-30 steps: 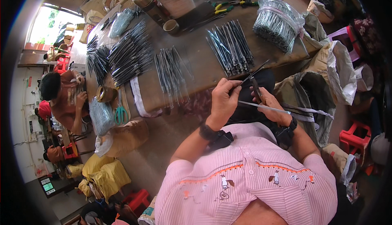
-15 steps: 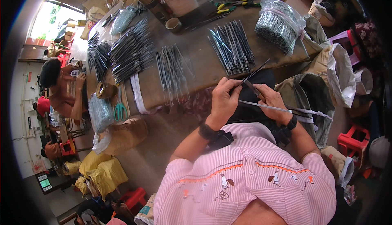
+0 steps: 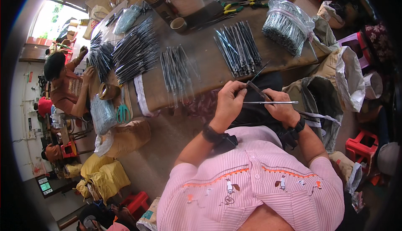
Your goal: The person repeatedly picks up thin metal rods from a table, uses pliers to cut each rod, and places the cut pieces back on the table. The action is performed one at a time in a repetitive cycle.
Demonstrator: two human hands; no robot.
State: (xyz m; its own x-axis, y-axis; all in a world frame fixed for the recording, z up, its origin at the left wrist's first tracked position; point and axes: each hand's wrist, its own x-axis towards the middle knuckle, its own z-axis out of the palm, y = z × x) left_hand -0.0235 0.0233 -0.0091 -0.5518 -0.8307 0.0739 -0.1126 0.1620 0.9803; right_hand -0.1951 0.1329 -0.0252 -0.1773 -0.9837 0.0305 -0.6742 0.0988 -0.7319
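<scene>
My left hand (image 3: pixel 229 101) has thumb and forefinger pinched on one end of a thin dark rod (image 3: pixel 261 69), which slants up toward the table edge. My right hand (image 3: pixel 281 106) grips a flat dark blade-like strip (image 3: pixel 257 89); its tip meets the rod at my left fingertips. A thin silvery rod (image 3: pixel 289 102) lies level across my right fingers, its other end reaching my left hand. On the table beyond are a small row of thin metal rods (image 3: pixel 238 48) and a sparser row of similar rods (image 3: pixel 178 71).
A plastic-wrapped rod bundle (image 3: pixel 285 27) stands at the right table corner, with pliers (image 3: pixel 233 9) farther back. Scissors (image 3: pixel 123 112) hang at the left edge beside a larger rod pile (image 3: pixel 135 50). A co-worker (image 3: pixel 67 82) sits left. Open sacks (image 3: pixel 324 94) stand at right.
The silvery rod has turned from slanting to nearly level. The dark rod shows less length beyond my fingers. The co-worker has raised their head and one hand.
</scene>
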